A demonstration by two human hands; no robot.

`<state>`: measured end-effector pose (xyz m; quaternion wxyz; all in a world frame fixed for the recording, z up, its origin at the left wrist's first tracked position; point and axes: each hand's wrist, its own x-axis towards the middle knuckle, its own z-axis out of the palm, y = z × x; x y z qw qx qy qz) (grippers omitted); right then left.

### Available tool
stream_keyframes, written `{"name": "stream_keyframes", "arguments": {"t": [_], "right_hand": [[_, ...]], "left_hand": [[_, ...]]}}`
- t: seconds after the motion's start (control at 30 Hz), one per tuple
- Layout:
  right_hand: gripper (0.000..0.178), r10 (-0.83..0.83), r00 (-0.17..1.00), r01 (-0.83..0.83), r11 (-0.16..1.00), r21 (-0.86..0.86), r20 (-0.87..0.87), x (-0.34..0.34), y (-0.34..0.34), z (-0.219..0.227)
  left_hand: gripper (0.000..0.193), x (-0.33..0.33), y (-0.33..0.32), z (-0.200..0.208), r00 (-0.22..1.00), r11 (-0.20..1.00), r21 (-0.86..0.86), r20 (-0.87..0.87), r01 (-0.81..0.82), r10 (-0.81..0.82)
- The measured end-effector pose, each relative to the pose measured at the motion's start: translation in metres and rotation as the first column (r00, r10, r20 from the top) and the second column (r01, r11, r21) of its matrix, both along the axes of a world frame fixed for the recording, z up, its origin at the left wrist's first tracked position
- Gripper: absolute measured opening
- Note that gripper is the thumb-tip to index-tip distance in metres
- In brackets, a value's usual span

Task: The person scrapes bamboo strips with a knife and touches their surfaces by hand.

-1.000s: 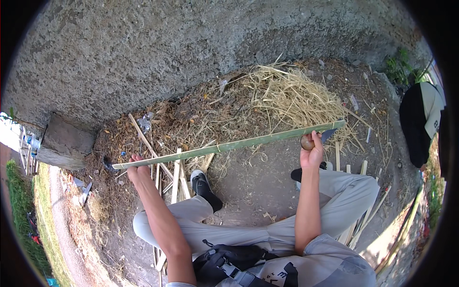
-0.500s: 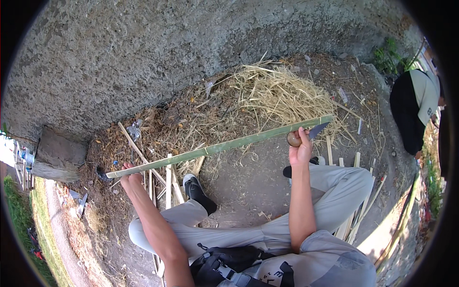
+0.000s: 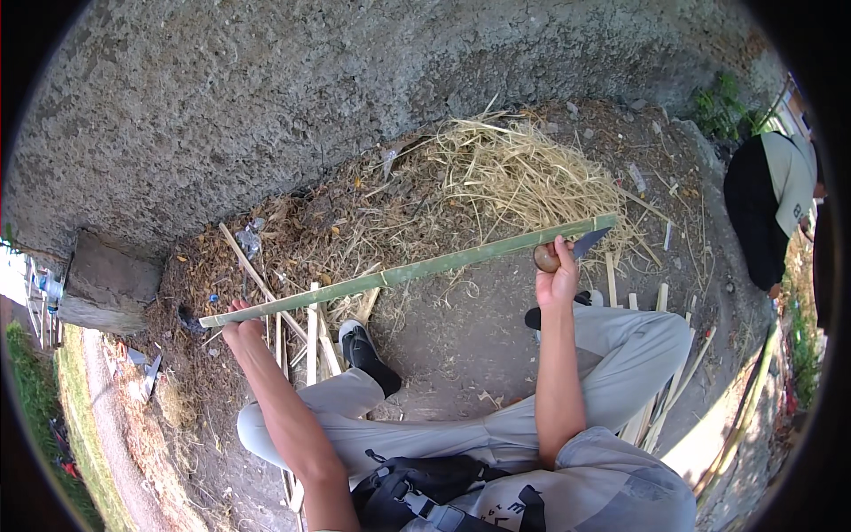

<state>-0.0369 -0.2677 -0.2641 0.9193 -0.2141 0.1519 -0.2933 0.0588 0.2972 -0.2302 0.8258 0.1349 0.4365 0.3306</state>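
Bamboo strip (image 3: 425, 266), spanning 9 to 3 o'clock | step, we judged: two-handed hold | left hand (image 3: 243, 332) gripped its 9-o'clock end, right hand (image 3: 558, 282) clasped strip and knife (image 3: 592, 241) at 3 | next move, we reckoned, needed care with the knife

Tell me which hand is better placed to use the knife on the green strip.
Probably the right hand: it holds the knife and one end of the green strip; the left hand holds only the other end.

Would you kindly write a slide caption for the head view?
The left hand and right hand hold a long green bamboo strip; the right also grips a brown-handled, dark-bladed knife.
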Motion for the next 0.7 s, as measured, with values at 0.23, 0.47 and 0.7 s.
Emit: {"name": "stream_keyframes", "arguments": {"t": [0.23, 0.47, 0.7], "right_hand": [[0.016, -0.01, 1.0, 0.01, 1.0, 0.002, -0.007, 0.0, -0.004, -0.005], [0.017, -0.011, 0.999, 0.012, 1.0, 0.023, -0.03, 0.0, 0.002, 0.016], [0.017, -0.17, 0.985, 0.167, 0.982, -0.092, -0.024, -0.016, -0.02, 0.082]], "left_hand": [[0.026, -0.001, -0.01, 0.005, 1.0, 0.997, -0.079, 0.005, 0.018, -0.018], [0.023, -0.005, -0.008, 0.011, 0.997, 0.996, -0.03, 0.003, 0.08, -0.08], [0.029, -0.007, -0.042, 0.006, 0.92, 0.922, -0.034, -0.055, 0.387, -0.388]]}}
